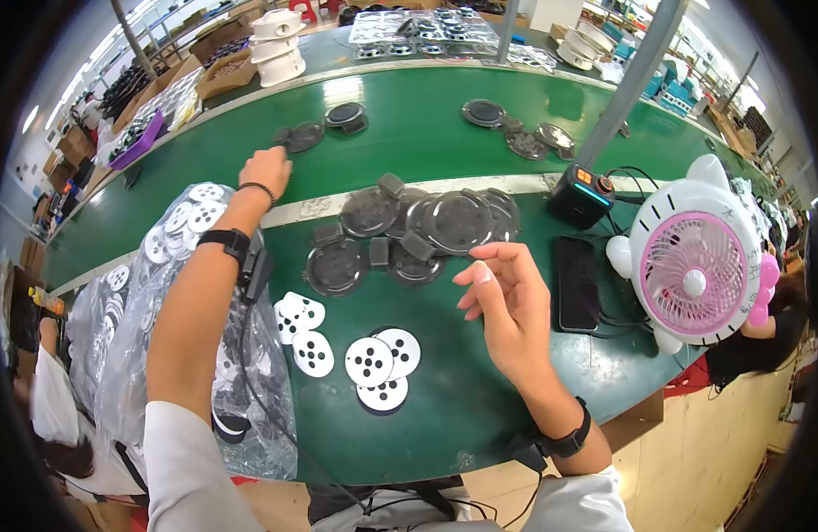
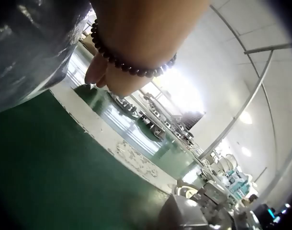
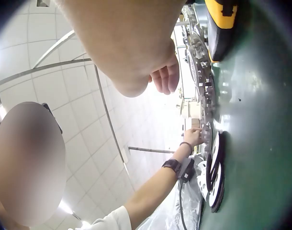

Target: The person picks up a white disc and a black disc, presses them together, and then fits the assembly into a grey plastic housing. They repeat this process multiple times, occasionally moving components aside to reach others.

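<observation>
My left hand (image 1: 267,173) reaches out over the far green strip, its fingertips right at the tab of a dark round part with a flat disc (image 1: 304,136). The back of the hand hides what the fingers do there; whether they grip the tab I cannot tell. My right hand (image 1: 514,310) is raised above the near table, fingers loosely bent and holding nothing. Just beyond it lies a cluster of clear-and-grey round parts (image 1: 458,222) with square tabs. White discs with black dots (image 1: 370,362) overlap in a small pile between my arms, with more white discs (image 1: 313,353) to their left.
A clear plastic bag (image 1: 276,426) of white discs lies under my left forearm. To the right are a phone (image 1: 578,284), a black device with orange buttons (image 1: 583,197) and a pink-and-white fan (image 1: 696,266). More round parts (image 1: 483,113) sit on the far strip. A metal post (image 1: 635,80) rises there.
</observation>
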Available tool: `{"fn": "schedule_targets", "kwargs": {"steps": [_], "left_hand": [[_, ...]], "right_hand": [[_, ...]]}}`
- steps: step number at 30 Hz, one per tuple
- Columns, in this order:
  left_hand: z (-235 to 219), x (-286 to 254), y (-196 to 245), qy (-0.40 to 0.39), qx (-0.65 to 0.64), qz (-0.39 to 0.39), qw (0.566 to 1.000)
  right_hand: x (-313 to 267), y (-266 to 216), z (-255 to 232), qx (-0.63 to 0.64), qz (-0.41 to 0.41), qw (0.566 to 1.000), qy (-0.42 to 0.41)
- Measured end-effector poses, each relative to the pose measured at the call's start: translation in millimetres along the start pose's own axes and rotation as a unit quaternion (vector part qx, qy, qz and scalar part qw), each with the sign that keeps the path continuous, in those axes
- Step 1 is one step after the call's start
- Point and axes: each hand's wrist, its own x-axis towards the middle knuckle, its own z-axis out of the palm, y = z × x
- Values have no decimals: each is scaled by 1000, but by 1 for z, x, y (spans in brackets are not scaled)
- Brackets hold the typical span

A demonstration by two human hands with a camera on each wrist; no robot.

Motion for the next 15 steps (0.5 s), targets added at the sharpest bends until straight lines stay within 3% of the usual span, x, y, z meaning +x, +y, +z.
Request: {"fn": "schedule_targets", "kwargs": {"steps": [2,4,5,7,8,9,10,11,13,14,15], "left_hand": [[-10,-4,12,9,6,23,1000],[-9,0,29,96,-24,61,993],[1,7,28,100,-30,62,993],[24,36,24,114,-15,153,982],[33,56,11,71,-36,197,977],[39,57,8,33,-104,198,974],[32,55,21,-2,-72,169,983],[32,58,21,19,-107,197,974],[118,130,-39,92,-40,212,972],[112,133,-31,47,-42,177,982],[144,151,-47,106,-7,172,979]], "right_hand": [[-1,0,2,6,-1,1000,-7],[-3,-3,3,8,9,1000,-10],[-5,-3,3,2,5,1000,-9],[-6,-3,4,-3,14,1000,-8],[-3,-1,7,-44,-24,999,-19],[0,0,7,-108,-58,992,-6],[0,-4,6,-132,-95,987,10],[0,-4,4,-116,-103,988,9],[-2,-3,0,-47,-100,993,-42],[-3,1,-1,-32,-112,992,-56],[-5,5,1,-6,-122,989,-84]]}}
